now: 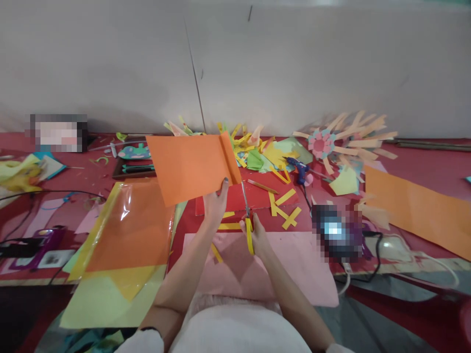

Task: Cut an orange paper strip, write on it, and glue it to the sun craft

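Note:
My left hand grips an orange paper sheet by its lower edge and holds it up above the table. Along its right side the sheet has a folded strip. My right hand is closed around yellow-handled scissors, whose blades point up at the sheet's lower right corner. Whether the blades touch the paper I cannot tell. Below my arms lies a pink sheet. Cut yellow strips, a pencil and a red sheet lie close to the scissors.
A blue glue gun lies right of centre, near a paper flower with peach strips. An orange sheet is on the right. Plastic-covered orange paper lies left, before a brown tray. Cables cross the red table's right side.

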Demonstrator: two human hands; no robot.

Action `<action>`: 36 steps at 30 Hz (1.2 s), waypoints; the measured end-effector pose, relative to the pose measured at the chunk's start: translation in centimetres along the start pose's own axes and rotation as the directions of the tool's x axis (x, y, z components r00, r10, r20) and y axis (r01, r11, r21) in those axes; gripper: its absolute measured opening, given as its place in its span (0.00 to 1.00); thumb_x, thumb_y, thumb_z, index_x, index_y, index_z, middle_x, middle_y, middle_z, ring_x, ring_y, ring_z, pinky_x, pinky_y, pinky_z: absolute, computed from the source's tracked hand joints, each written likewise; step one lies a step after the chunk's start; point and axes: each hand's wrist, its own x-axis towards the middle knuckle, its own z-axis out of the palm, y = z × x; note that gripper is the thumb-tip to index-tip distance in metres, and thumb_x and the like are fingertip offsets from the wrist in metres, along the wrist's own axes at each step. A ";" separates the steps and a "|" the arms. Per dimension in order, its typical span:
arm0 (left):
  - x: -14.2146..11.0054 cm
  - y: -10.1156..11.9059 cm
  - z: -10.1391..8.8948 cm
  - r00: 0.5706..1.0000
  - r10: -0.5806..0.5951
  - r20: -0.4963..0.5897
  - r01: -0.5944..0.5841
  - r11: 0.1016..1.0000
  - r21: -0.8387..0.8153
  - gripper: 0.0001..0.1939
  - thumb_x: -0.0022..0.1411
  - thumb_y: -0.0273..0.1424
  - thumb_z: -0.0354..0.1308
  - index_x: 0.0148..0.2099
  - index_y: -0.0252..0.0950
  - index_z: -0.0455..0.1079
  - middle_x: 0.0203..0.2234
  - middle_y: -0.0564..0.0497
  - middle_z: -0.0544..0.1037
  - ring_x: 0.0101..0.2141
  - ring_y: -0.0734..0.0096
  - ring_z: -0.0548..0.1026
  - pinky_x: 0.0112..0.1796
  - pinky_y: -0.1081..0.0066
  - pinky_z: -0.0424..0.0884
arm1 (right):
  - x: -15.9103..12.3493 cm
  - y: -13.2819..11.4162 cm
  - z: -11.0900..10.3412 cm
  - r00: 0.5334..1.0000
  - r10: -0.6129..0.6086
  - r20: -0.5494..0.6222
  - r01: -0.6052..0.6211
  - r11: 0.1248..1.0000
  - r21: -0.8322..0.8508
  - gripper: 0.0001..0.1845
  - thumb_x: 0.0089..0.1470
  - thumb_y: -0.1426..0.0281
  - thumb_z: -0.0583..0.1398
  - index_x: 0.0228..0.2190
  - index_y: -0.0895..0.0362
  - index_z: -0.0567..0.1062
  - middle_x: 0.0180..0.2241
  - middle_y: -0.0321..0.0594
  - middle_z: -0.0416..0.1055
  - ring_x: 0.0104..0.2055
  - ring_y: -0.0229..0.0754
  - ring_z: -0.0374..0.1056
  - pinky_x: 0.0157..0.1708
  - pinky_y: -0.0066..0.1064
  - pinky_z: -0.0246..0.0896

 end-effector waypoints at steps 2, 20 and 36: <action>0.0 0.3 0.0 1.000 0.011 -0.002 -0.011 1.000 0.010 0.15 0.56 0.42 0.53 0.38 0.35 0.71 0.34 0.45 0.78 0.42 0.60 0.75 0.48 0.61 0.67 | -0.3 -0.2 0.0 0.999 0.034 -0.007 -0.034 0.997 -0.065 0.16 0.44 0.56 0.60 0.23 0.55 0.62 0.21 0.29 0.56 0.23 0.33 0.53 0.24 0.26 0.53; -1.6 1.7 -0.1 0.997 0.044 0.066 -0.050 0.995 0.082 0.17 0.58 0.42 0.52 0.41 0.35 0.70 0.41 0.43 0.76 0.47 0.59 0.71 0.54 0.57 0.60 | -0.9 -0.3 0.2 0.996 0.081 0.046 -0.067 0.966 -0.251 0.18 0.49 0.55 0.55 0.23 0.54 0.57 0.21 0.29 0.55 0.24 0.34 0.52 0.26 0.27 0.47; -2.3 1.2 0.5 0.977 -0.086 0.195 0.120 0.978 -0.169 0.17 0.55 0.44 0.54 0.37 0.35 0.69 0.33 0.45 0.77 0.35 0.61 0.77 0.38 0.63 0.76 | -0.9 0.3 -0.1 0.978 0.142 0.155 -0.142 0.990 -0.012 0.28 0.47 0.43 0.51 0.23 0.56 0.66 0.12 0.28 0.50 0.17 0.33 0.49 0.18 0.27 0.44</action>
